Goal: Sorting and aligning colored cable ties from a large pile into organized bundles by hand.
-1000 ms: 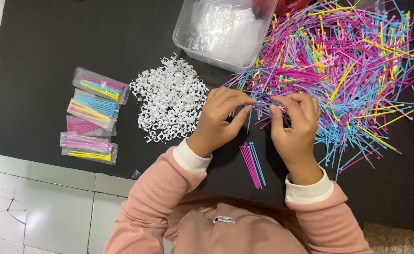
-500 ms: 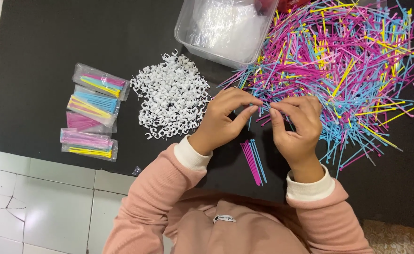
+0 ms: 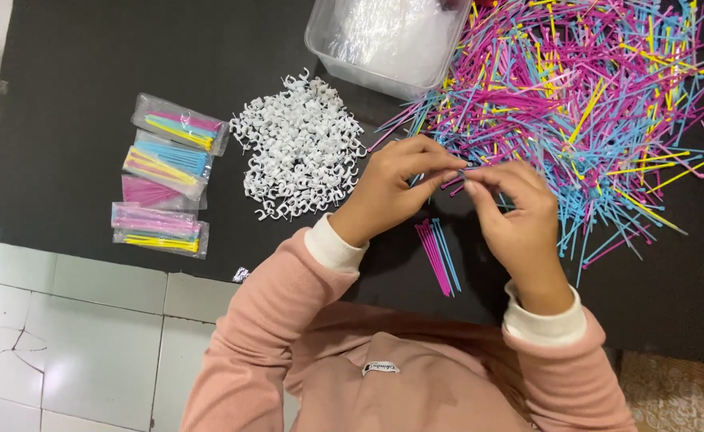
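Clearly, the thin plastic ties (image 3: pixel 456 178) I was working on were slim, straight strips in pink and blue, pinched between the fingertips of both hands just at the near-left edge of the big loose heap of ties (image 3: pixel 584 104), which spread pink, blue and yellow across the far right of the black mat (image 3: pixel 72 96). My left hand (image 3: pixel 392 188) was closed in a pinch on them, thumb against forefinger; my right hand (image 3: pixel 520 220) was likewise curled and gripping the same few strips from the other side, the two sets of fingertips almost touching. Just near of the hands lay a small sorted bundle (image 3: pixel 436 256) of pink ties with a blue one beside it, lined up and pointing towards me. To the left sat a mound of white clips (image 3: pixel 300 148), and further left, filled clear bags (image 3: pixel 164 184) stacked in a column. A clear plastic tub (image 3: pixel 388 40) stood at the far edge.

Compared with half a second earlier, my hands had stayed in nearly the same spot, fingertips drawn slightly closer together; the bundle, clips and bags had not moved.
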